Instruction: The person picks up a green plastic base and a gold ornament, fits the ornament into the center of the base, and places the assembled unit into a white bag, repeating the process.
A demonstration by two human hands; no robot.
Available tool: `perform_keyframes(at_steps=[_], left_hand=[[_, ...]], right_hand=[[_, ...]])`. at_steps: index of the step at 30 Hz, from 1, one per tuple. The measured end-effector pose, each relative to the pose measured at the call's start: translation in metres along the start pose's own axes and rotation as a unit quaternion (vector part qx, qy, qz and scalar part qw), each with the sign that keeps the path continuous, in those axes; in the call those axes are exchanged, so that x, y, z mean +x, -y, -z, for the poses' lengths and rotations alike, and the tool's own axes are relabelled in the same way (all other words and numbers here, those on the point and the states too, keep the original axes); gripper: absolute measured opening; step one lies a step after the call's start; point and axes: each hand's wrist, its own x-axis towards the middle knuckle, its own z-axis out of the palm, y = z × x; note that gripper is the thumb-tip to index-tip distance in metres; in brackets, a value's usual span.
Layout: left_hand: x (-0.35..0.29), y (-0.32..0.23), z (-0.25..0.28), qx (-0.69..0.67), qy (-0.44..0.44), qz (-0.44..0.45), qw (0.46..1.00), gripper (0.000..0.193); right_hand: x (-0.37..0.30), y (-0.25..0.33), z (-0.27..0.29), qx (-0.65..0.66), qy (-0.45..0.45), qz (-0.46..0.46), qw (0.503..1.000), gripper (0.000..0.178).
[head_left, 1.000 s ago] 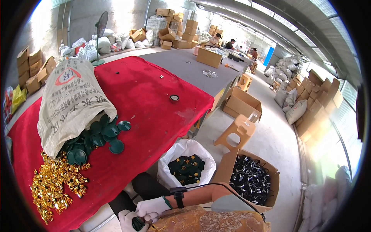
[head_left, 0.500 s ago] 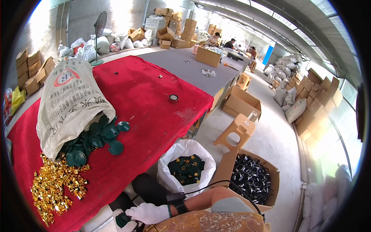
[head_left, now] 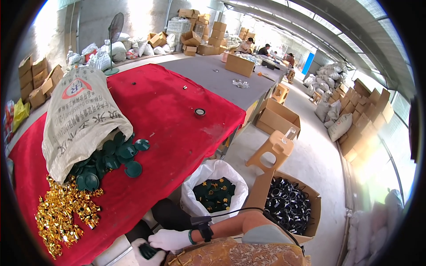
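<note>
Both my hands wear white gloves and are close together at the lower edge, over my lap. My left hand [head_left: 139, 251] is closed round a dark green disc [head_left: 147, 251]. Right beside it, my right hand [head_left: 169, 240] has its fingers bent in toward the disc; its fingertips are partly hidden, so I cannot tell what they pinch. On the red cloth [head_left: 164, 124] to my left, a white woven sack [head_left: 82, 119] spills similar green discs [head_left: 133, 169]. A heap of shiny gold clips [head_left: 66, 217] lies just in front of them.
Right of my knee stands a white bag [head_left: 188, 190] holding green discs with gold pieces. Beyond it are a carton [head_left: 316, 213] of black rings, a tan stool [head_left: 270, 150] and another carton [head_left: 277, 116]. A small black round piece [head_left: 199, 112] lies on the cloth. People work far off.
My right hand has shifted slightly up and to the right. In my left hand the green disc has turned a little and shows more of its face.
</note>
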Motion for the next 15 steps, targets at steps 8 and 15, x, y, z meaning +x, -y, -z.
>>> perform_keyframes(at_steps=[8, 15], left_hand=[[-0.013, -0.045, 0.007, -0.418, 0.019, 0.182, 0.890, 0.047], [-0.020, -0.048, -0.008, -0.222, -0.034, 0.013, 0.974, 0.057]], right_hand=[[-0.016, 0.016, -0.024, -0.366, -0.100, 0.235, 0.895, 0.046], [-0.013, 0.006, -0.036, -0.269, -0.171, 0.236, 0.918, 0.027]])
